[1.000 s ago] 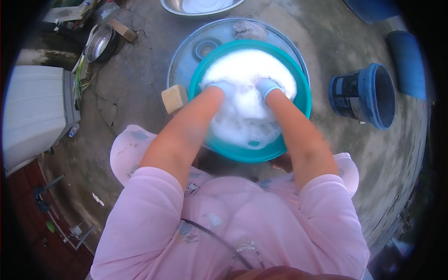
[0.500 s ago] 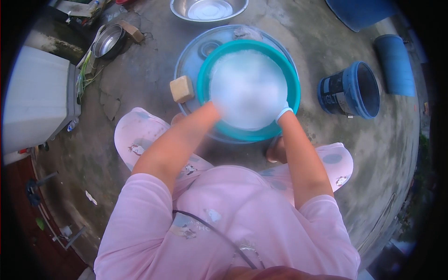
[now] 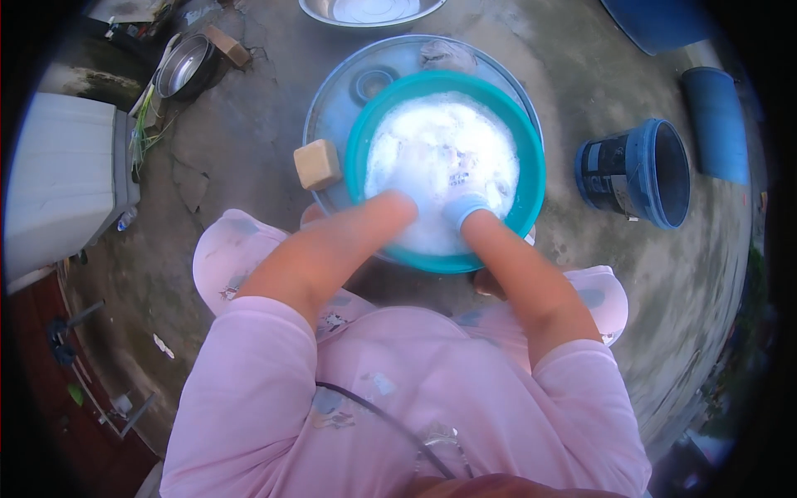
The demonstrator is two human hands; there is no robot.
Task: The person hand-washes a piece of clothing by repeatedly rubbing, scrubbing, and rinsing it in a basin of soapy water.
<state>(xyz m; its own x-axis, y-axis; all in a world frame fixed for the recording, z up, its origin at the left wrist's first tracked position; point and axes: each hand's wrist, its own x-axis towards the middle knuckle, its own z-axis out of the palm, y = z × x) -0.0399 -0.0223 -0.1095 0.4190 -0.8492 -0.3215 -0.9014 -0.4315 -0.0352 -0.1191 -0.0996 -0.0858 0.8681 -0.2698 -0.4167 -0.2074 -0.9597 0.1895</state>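
White foam [image 3: 444, 116] fills a teal plastic basin [image 3: 531, 183], which rests on a wide round metal tray or lid [image 3: 328, 112]. Both my arms reach into the basin from its near side. My left hand [image 3: 415, 174] is a pale, motion-smeared shape in the suds, its fingers not distinguishable. Close beside it, to its right, my right hand [image 3: 465, 203] wears a white glove with a light blue cuff and dips into the foam, fingers hidden. A small patch of dark print shows between and just beyond the hands; what it belongs to is unclear.
A tan block [image 3: 317, 164] lies on the tray's left rim, and a grey crumpled cloth [image 3: 448, 56] at its far edge. A blue bucket [image 3: 635, 174] lies tipped to the right. Beyond are a metal bowl [image 3: 372, 10] and a blue barrel [image 3: 716, 124]. A pot [image 3: 184, 68] stands far left.
My right hand has moved left from the basin's right side to beside my left hand. My left forearm has shifted slightly right. The dark print in the foam now shows.
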